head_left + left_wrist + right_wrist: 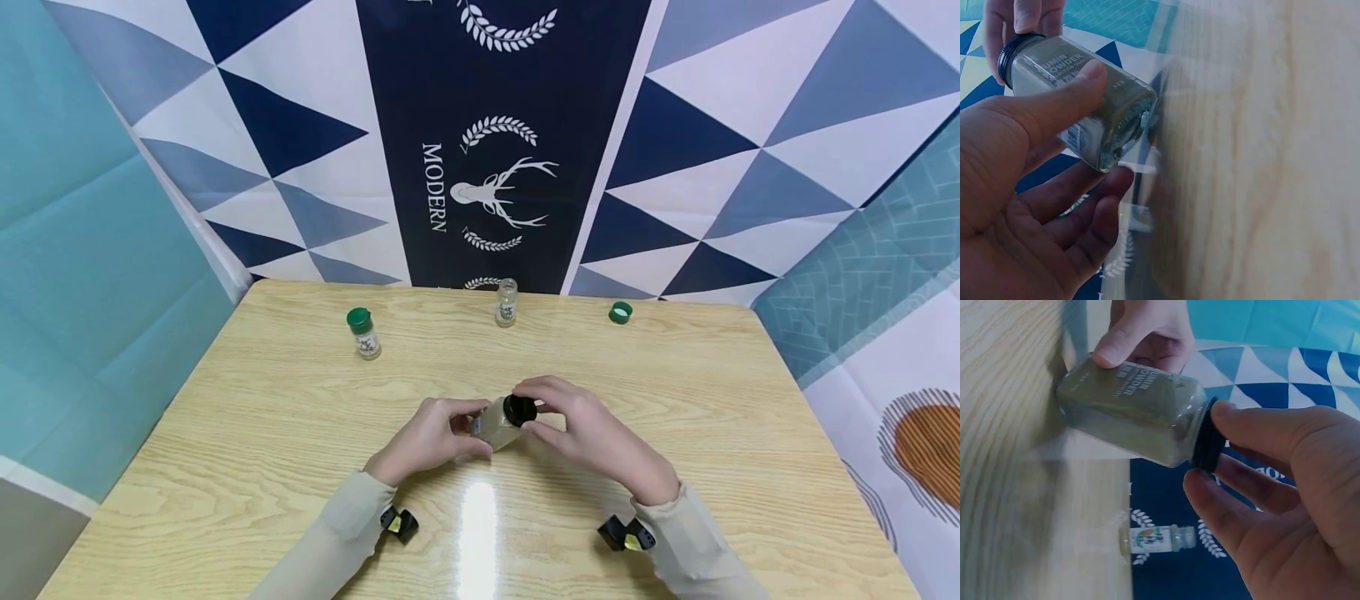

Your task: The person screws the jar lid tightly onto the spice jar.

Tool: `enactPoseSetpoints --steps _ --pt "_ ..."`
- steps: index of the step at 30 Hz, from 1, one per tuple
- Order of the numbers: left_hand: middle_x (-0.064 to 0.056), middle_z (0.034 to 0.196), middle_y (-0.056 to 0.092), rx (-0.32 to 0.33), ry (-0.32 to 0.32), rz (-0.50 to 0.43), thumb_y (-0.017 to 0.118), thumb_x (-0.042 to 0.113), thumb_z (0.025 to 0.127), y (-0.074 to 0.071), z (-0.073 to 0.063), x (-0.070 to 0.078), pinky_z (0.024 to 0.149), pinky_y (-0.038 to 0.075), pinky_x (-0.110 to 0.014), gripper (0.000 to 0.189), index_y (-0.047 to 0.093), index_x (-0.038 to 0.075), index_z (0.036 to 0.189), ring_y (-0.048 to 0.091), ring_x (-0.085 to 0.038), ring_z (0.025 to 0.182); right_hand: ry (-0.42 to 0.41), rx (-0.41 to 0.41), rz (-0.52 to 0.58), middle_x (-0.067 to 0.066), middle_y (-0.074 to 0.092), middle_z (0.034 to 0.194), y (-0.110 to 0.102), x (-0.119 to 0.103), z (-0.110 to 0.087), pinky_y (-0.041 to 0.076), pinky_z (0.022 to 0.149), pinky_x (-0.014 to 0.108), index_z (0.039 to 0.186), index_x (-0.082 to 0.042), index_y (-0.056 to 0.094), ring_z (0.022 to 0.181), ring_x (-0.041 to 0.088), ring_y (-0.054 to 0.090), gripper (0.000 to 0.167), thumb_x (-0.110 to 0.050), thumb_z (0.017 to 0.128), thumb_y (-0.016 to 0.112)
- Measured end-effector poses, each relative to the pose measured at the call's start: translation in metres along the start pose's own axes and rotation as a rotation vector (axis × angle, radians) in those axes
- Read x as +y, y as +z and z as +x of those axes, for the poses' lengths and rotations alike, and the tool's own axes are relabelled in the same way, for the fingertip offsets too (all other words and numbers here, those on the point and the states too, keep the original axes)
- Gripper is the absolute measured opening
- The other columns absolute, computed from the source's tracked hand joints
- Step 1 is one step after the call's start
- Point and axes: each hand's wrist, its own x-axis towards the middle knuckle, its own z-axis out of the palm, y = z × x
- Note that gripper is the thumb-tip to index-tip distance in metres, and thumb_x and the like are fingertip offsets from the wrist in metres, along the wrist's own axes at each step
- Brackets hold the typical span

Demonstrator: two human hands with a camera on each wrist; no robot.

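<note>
A clear, square-sided jar of cumin powder (498,425) is held tilted over the table between both hands. In the left wrist view, the left hand (1035,169) grips the jar's body, its thumb lying across the printed label. The right hand (573,421) pinches the black lid (1208,435) at the jar's top with thumb and fingers. The lid sits on the jar's neck. Greenish-brown powder (1129,387) shows through the jar wall in the right wrist view.
Towards the table's back stand a small open glass bottle (506,303) and, to the left, a labelled shaker bottle with a green cap (363,333). A loose green cap (620,312) lies at the back right. Patterned cloth (300,150) hangs behind the wooden table (225,467).
</note>
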Motion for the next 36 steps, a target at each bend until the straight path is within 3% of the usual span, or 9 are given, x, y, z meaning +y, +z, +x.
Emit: enactPoseSetpoints --steps 9,13,19,26,32,36 --pt "0.002 0.118 0.075 0.02 -0.009 0.045 0.085 0.029 0.087 -0.001 0.002 0.001 0.093 0.055 -0.034 0.052 0.069 0.014 0.134 0.067 -0.009 0.103 0.18 -0.008 0.193 0.016 0.066 0.135 0.011 0.011 0.002 0.06 0.093 0.036 0.141 -0.001 0.058 0.11 0.026 0.071 0.05 -0.02 0.098 0.073" --pt "-0.002 0.119 0.075 0.042 -0.012 0.066 0.084 0.026 0.087 -0.001 0.004 0.004 0.095 0.054 -0.037 0.052 0.068 0.01 0.134 0.067 -0.013 0.106 0.215 0.009 0.278 0.014 0.068 0.131 0.019 0.016 0.003 0.06 0.094 0.038 0.137 -0.002 0.062 0.109 0.026 0.071 0.045 -0.024 0.099 0.072" --pt "-0.01 0.126 0.072 0.087 -0.031 0.087 0.086 0.022 0.086 0.001 0.002 0.004 0.092 0.057 -0.035 0.059 0.065 0.005 0.138 0.068 -0.016 0.108 0.233 0.041 0.296 0.015 0.07 0.127 0.033 0.019 0.005 0.06 0.091 0.032 0.135 -0.002 0.064 0.108 0.024 0.072 0.043 -0.023 0.098 0.072" --pt "-0.012 0.127 0.072 0.112 -0.002 0.041 0.086 0.015 0.086 -0.002 0.0 0.001 0.09 0.059 -0.03 0.059 0.063 0.004 0.14 0.073 -0.019 0.106 0.263 0.052 0.311 0.019 0.065 0.135 0.045 0.014 0.011 0.06 0.091 0.031 0.141 -0.001 0.058 0.11 0.028 0.072 0.047 -0.02 0.1 0.071" --pt "-0.015 0.136 0.067 0.114 0.0 -0.084 0.083 0.009 0.088 -0.005 -0.003 0.001 0.092 0.058 -0.025 0.061 0.059 0.004 0.144 0.071 -0.025 0.115 0.284 0.052 0.348 0.016 0.064 0.138 0.051 0.012 0.014 0.059 0.091 0.027 0.139 -0.006 0.06 0.111 0.025 0.072 0.041 -0.018 0.101 0.069" --pt "-0.017 0.138 0.065 0.115 0.022 -0.116 0.081 0.007 0.089 -0.007 -0.004 0.0 0.094 0.058 -0.027 0.061 0.057 0.002 0.145 0.07 -0.028 0.117 0.29 0.061 0.359 0.017 0.064 0.137 0.054 0.012 0.015 0.059 0.091 0.028 0.139 -0.007 0.06 0.111 0.026 0.072 0.041 -0.02 0.101 0.069"
